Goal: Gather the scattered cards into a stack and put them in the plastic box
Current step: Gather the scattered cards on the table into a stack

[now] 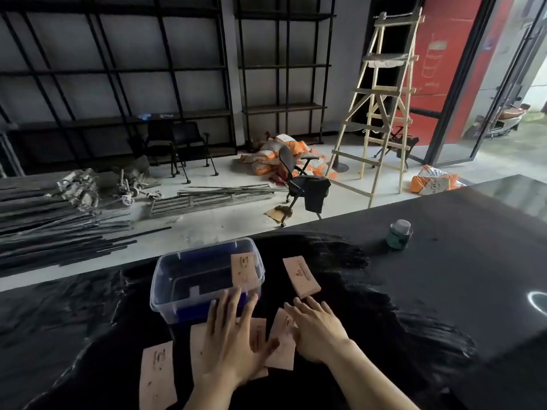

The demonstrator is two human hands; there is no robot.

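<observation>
Several pale pink cards lie on a dark table. My left hand rests flat with fingers spread on a pair of overlapping cards just in front of the clear plastic box. My right hand lies flat on another card beside it. One card sits apart at the near left. A small stack of cards lies beyond my right fingertips. A further card leans at the box's right end; whether it is inside or against the wall is unclear.
A small jar with a pale lid stands on the table at the far right. The table's far edge runs diagonally behind the box. Beyond it are a chair, a wooden ladder and metal rods on the floor.
</observation>
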